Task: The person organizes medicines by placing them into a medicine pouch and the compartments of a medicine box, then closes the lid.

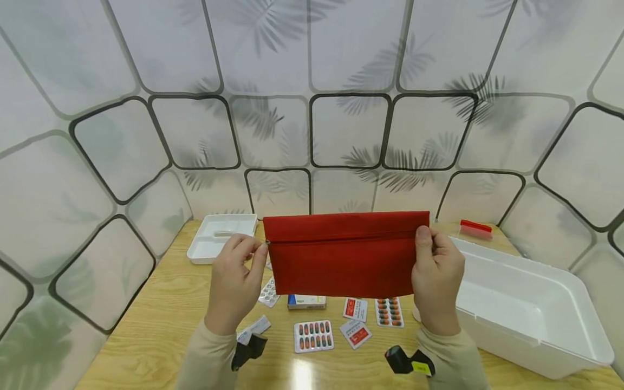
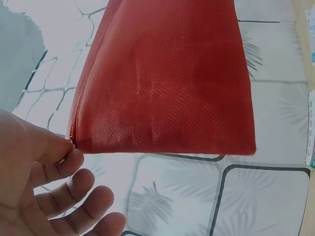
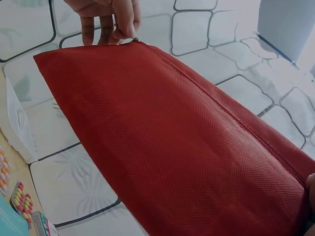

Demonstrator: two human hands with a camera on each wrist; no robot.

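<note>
The red pouch [image 1: 341,260] is stretched upright between my hands, a zip running lengthwise near its top edge; I cannot see inside it. To its right stands a lidless white box [image 1: 517,333], and to its left, farther back, a shallow white tray [image 1: 207,247]. Below the pouch lie two cards of capsules [image 1: 314,336], orange and dark in their bubbles, plus two red-and-white packets [image 1: 355,310] and a small carton [image 1: 306,303] partly hidden by it. All carry print (far too small for me to read). My left hand [image 1: 236,284] is at the pouch's left end, thumb and forefinger pinching the zip pull [image 2: 72,142], other fingers loosely bent. My right hand [image 1: 437,276] grips the right end, thumb on the near face.
</note>
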